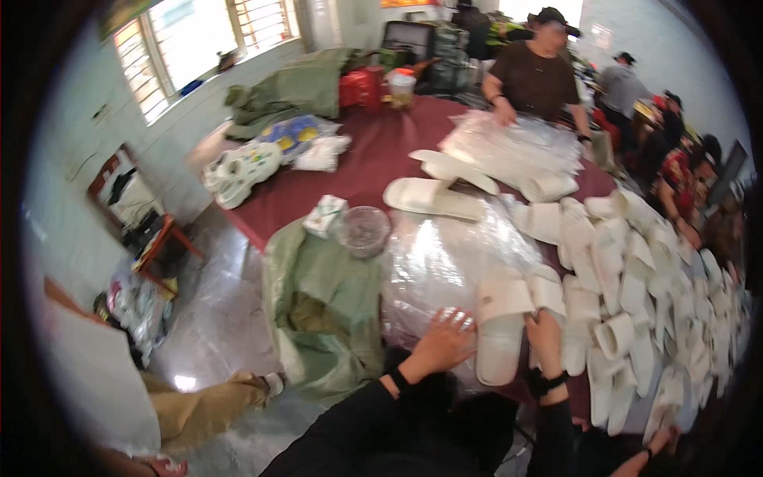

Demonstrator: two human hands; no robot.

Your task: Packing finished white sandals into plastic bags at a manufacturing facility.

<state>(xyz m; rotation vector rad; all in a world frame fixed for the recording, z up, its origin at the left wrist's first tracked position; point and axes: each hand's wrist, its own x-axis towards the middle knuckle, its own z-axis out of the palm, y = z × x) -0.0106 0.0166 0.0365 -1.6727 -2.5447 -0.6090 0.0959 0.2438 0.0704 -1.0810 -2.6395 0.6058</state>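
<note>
1. At the table's [381, 151] near edge, a person's left hand [442, 343] lies flat, fingers spread, on a stack of clear plastic bags [441, 262].
2. Just beside it, the right hand [545, 332] closes on a white slipper [501, 338] there.
3. Bagging appears under way; next, one bag likely needs lifting open.
4. More slippers [636, 294] crowd the right edge.

slippers [499, 330]: matt white cloth, seemingly | bags [433, 262]: glossy clear plastic | tablecloth [373, 163]: matt maroon
</note>
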